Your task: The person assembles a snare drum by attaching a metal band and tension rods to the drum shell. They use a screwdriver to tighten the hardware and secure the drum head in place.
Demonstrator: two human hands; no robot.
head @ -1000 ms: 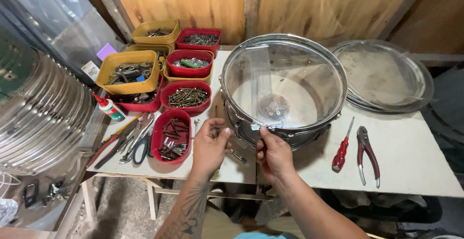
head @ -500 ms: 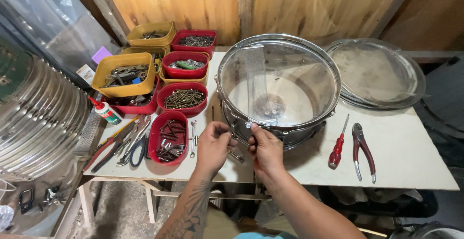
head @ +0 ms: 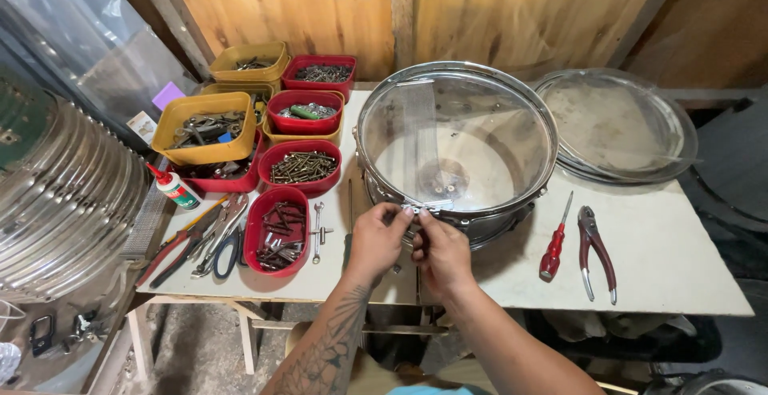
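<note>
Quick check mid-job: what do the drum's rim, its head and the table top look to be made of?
Drum rim: looks like chromed metal, bright with sharp glints. Drum head: seemingly clear plastic film; the drum's bottom shows through. Table top: likely white-coated board, matte and scuffed.

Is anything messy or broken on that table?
Nothing looks broken. A loose drumhead lies apart behind the drum, and hand tools sit in a jumble beside the red trays.

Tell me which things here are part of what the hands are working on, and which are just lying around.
In hand: snare drum; small metal part at its near rim, held by left hand and right hand.

Lying about: red screwdriver; pliers; loose drumhead; screw trays; glue bottle.
</note>
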